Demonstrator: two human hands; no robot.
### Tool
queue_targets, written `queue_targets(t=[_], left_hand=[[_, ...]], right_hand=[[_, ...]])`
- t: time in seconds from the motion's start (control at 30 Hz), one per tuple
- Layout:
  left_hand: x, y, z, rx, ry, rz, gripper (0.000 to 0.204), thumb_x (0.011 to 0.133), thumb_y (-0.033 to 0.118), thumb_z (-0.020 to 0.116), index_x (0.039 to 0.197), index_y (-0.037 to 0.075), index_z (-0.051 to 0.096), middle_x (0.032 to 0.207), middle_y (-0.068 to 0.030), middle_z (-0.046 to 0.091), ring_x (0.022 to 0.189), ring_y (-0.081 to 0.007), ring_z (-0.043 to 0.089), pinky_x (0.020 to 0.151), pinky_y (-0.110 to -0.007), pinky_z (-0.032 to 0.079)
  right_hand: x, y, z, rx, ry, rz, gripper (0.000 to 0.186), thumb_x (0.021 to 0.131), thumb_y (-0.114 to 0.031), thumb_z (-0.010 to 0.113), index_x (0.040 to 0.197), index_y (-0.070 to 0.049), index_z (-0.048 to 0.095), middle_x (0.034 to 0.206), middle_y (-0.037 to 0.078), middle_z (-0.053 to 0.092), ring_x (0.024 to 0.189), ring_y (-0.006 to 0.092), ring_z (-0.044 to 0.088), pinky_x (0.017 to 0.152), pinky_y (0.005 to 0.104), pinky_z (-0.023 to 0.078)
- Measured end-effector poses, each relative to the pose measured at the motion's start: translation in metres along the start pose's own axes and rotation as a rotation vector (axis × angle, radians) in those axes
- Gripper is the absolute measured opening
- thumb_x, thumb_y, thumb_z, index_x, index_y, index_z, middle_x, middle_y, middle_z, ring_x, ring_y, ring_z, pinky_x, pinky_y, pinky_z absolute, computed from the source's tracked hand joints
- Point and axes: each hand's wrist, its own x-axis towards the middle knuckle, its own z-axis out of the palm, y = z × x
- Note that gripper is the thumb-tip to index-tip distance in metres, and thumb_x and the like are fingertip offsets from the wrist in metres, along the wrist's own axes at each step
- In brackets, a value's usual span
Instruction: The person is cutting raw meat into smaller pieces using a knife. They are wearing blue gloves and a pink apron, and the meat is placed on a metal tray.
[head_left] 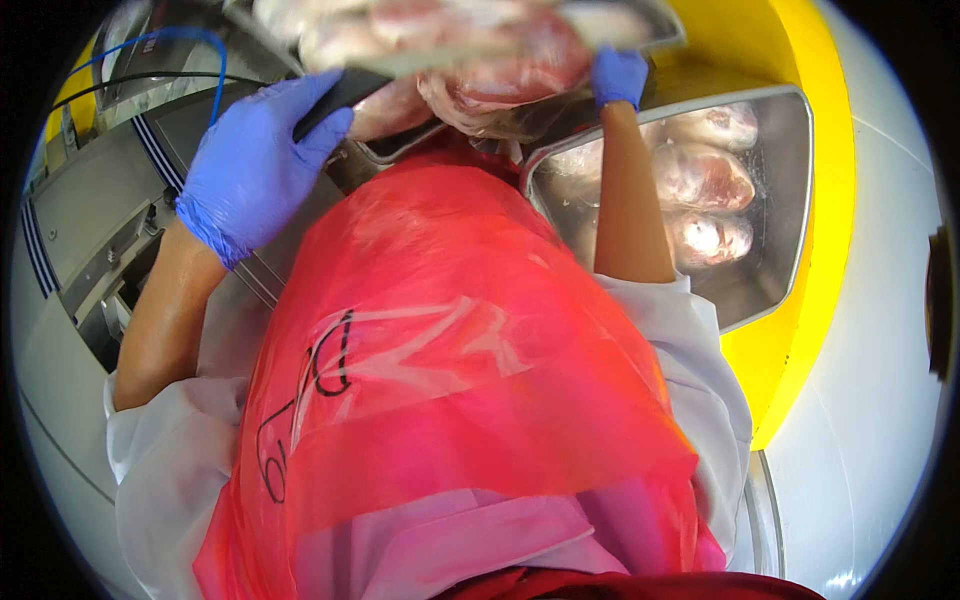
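Note:
My left hand (262, 165), in a blue glove, is closed on the dark edge (340, 95) at the left of a metal tray (655, 35) at the top of the view. My gloved right hand (618, 75) is closed at that tray's right side, its fingers partly hidden. The tray holds pale and pink pieces of meat (500, 60), partly blurred and cut off by the upper edge. A red plastic apron (450, 330) covers my front.
At my right, a second metal tray (800, 200) with several wrapped meat pieces (705, 180) rests in a yellow frame (830, 220). At my left is steel machinery (90, 250) with a blue hose (200, 32) and a black cable.

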Motion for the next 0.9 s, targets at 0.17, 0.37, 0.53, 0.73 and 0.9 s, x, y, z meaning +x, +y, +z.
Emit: queue_targets(t=[0.17, 0.37, 0.53, 0.73, 0.9], left_hand=[[0.012, 0.021, -0.010, 0.166, -0.016, -0.014, 0.042, 0.101, 0.028, 0.063, 0.134, 0.003, 0.063, 0.112, -0.0265, 0.069, 0.102, -0.0453, 0.066, 0.089, -0.048, 0.052], [0.074, 0.078, -0.060, 0.377, -0.227, 0.028, 0.032, 0.099, 0.031, 0.064, 0.122, 0.008, 0.068, 0.107, -0.0243, 0.072, 0.097, -0.0357, 0.071, 0.088, -0.049, 0.056], [0.089, 0.116, -0.086, 0.475, -0.241, 0.134, 0.033, 0.099, 0.031, 0.064, 0.123, 0.008, 0.068, 0.105, -0.0233, 0.072, 0.095, -0.0361, 0.071, 0.086, -0.048, 0.056], [0.139, 0.118, -0.077, 0.523, -0.264, 0.267, 0.033, 0.100, 0.031, 0.063, 0.125, 0.009, 0.067, 0.104, -0.0221, 0.072, 0.093, -0.0366, 0.071, 0.083, -0.048, 0.056], [0.168, 0.122, -0.066, 0.529, -0.301, 0.292, 0.034, 0.100, 0.031, 0.063, 0.126, 0.009, 0.066, 0.102, -0.0211, 0.072, 0.091, -0.0371, 0.071, 0.081, -0.047, 0.057]], right_hand=[[0.012, 0.028, 0.024, -0.689, -0.290, -0.082, 0.030, 0.091, -0.019, 0.057, 0.106, -0.003, 0.077, 0.117, 0.018, 0.075, 0.103, 0.0380, 0.072, 0.089, 0.0472, 0.056], [0.003, -0.022, -0.013, -0.382, -0.249, -0.003, 0.030, 0.094, -0.027, 0.064, 0.099, 0.000, 0.075, 0.094, 0.019, 0.074, 0.085, 0.0286, 0.068, 0.081, 0.0428, 0.053], [-0.013, -0.054, -0.017, 0.007, -0.240, -0.075, 0.029, 0.093, -0.021, 0.063, 0.102, 0.004, 0.075, 0.102, 0.026, 0.074, 0.095, 0.0345, 0.072, 0.088, 0.0408, 0.053], [-0.007, -0.024, -0.011, -0.094, -0.294, -0.068, 0.033, 0.098, -0.015, 0.051, 0.117, 0.001, 0.072, 0.110, 0.025, 0.073, 0.103, 0.0382, 0.071, 0.095, 0.0406, 0.054], [-0.021, -0.004, 0.003, -0.133, -0.275, 0.000, 0.035, 0.095, -0.014, 0.051, 0.119, -0.004, 0.074, 0.110, 0.025, 0.073, 0.103, 0.0365, 0.072, 0.092, 0.0418, 0.055]])
